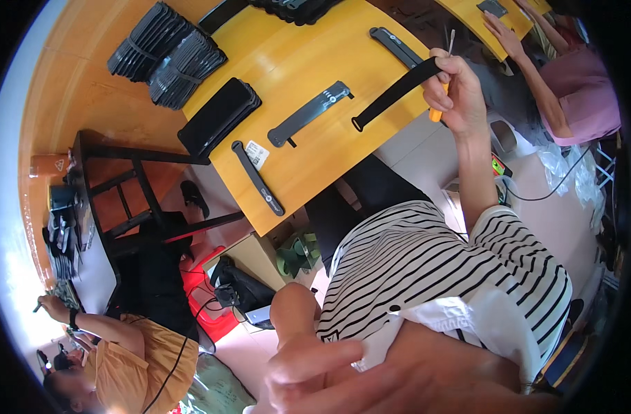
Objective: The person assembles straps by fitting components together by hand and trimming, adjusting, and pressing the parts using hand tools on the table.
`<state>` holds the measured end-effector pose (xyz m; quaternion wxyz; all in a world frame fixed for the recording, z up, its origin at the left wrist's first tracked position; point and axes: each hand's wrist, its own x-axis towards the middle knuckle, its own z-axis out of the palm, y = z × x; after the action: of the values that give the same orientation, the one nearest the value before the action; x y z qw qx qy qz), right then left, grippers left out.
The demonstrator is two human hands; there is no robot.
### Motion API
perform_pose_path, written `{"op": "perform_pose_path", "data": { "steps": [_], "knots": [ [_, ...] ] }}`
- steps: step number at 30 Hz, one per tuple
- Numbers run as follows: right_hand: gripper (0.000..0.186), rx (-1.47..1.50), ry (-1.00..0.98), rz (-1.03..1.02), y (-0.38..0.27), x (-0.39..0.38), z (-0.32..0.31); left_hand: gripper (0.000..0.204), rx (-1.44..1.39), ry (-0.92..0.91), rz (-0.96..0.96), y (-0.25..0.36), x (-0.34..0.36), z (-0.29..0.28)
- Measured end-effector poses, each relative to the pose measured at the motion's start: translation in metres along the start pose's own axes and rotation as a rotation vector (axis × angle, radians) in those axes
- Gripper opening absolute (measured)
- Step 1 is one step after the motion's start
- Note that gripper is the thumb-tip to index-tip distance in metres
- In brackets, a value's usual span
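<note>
My right hand [457, 93] is raised over the table's right edge, closed on a black strap [398, 92] and a screwdriver [436, 112] with an orange handle. The strap slants down to the left, its dark loop end hanging free above the tabletop. The screwdriver's metal tip points up past my fingers. Close to the camera at the bottom, my left hand [315, 372] is large and blurred, its fingers stretched out with no object visible in them. On the yellow table [301, 183] lie a packaged grey strap [310, 114], a dark strap [257, 178] and another strap pair [396, 47].
A black stack [220, 117] and banded bundles of packages [167, 55] line the table's far left. Below stand a cardboard box [250, 259] and red stool [212, 303]. A person in yellow [136, 359] is at lower left, another in pink [581, 96] at upper right.
</note>
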<state>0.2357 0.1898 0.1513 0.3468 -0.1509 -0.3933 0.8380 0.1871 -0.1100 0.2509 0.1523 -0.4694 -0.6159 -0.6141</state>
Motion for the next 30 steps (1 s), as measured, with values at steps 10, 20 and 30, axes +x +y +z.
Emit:
{"op": "perform_pose_path", "data": {
  "steps": [10, 20, 30],
  "knots": [
    [0.023, -0.004, -0.076, 0.001, -0.001, 0.001, -0.007, 0.02, -0.587, -0.219, 0.342, -0.027, 0.074, 0.058],
    [0.019, -0.033, 0.047, -0.003, 0.007, -0.004, -0.002, 0.012, -0.648, 0.089, -0.197, -0.045, 0.037, -0.007],
    [0.029, -0.44, -0.613, 0.13, 0.021, -0.025, 0.033, 0.066, -1.462, -0.498, -1.447, -0.165, -0.048, 0.087]
  ]
}}
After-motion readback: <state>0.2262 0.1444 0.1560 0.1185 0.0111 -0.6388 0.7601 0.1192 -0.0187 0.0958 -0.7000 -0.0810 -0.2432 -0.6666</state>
